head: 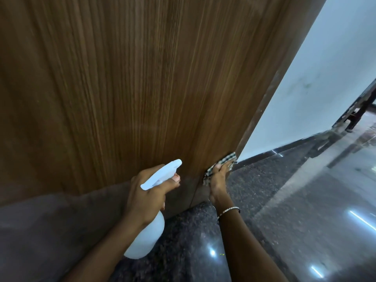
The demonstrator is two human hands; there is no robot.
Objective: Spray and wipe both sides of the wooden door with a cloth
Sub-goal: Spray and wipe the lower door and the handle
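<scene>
A brown wooden door [142, 88] with vertical grain fills most of the view, with a darker band along its bottom. My left hand [146, 194] grips a white spray bottle [148, 235] by the neck, a finger at the trigger and the nozzle aimed at the door. My right hand [218, 180] presses a black-and-white checked cloth [225, 159] flat against the door's lower right part, close to its edge. Most of the cloth is hidden under the hand.
The door's right edge [270, 92] stands free, with a white wall [317, 88] behind it. A dark, glossy speckled floor [284, 210] spreads below and to the right. Dark furniture legs [360, 110] stand far right.
</scene>
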